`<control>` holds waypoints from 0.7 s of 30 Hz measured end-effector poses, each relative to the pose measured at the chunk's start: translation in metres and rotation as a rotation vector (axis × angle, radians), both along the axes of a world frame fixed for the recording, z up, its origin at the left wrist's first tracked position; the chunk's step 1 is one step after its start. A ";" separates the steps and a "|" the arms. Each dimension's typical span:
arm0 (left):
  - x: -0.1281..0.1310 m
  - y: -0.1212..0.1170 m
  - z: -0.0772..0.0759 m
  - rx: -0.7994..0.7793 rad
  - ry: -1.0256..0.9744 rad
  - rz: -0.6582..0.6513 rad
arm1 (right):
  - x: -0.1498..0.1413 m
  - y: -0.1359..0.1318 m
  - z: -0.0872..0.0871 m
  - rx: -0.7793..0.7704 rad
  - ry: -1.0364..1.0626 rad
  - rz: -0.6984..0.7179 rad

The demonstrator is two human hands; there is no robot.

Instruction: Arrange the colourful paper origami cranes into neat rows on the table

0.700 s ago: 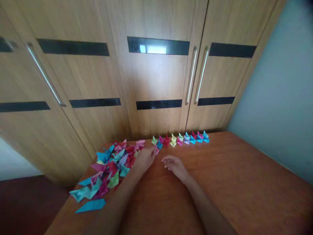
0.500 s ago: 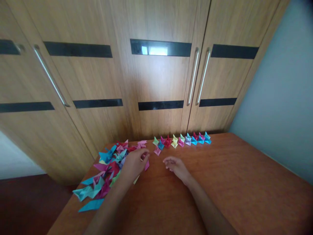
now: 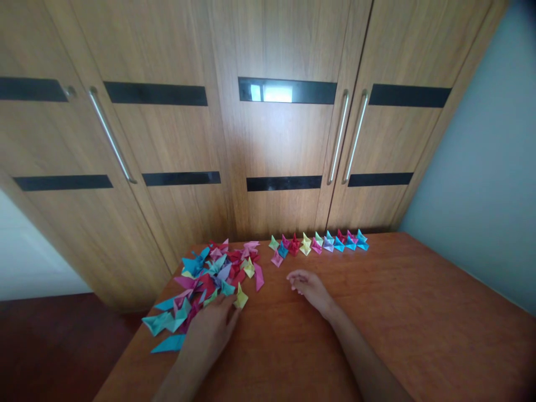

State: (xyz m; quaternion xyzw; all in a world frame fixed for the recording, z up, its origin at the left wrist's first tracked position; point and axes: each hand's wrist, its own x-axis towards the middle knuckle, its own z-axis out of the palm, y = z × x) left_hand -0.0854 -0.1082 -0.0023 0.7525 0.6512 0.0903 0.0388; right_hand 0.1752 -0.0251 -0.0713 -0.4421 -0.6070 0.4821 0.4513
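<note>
My left hand [image 3: 213,324] reaches over the near right part of a loose pile of folded paper pieces [image 3: 203,282]. Its thumb stands apart from the fingers, and some fingertips are hidden among the papers. Just beyond them lies a yellow folded paper piece [image 3: 241,297]; whether they touch it I cannot tell. My right hand [image 3: 307,287] hovers over the table, its fingers loosely bent and apart, with nothing visible in them. Behind it, a row of small origami pieces [image 3: 317,243] runs along the back edge, with a pink origami piece [image 3: 277,258] at its front left.
The brown wooden table [image 3: 377,335] ends at the left beside a dark floor [image 3: 75,340]. A wooden wardrobe [image 3: 288,212] with metal handles rises right behind the table. On the right is a pale blue wall [image 3: 473,190].
My left hand has come back toward me and down, from above the pile's right edge to its near side. The right hand is almost still. The view has shifted slightly.
</note>
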 end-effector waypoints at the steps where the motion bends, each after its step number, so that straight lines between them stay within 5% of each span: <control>1: 0.002 -0.001 -0.001 -0.005 0.012 0.008 | 0.000 0.000 -0.001 0.005 -0.010 0.000; 21: -0.001 -0.001 -0.017 0.199 -0.037 -0.082 | -0.001 0.002 -0.003 -0.006 -0.011 -0.003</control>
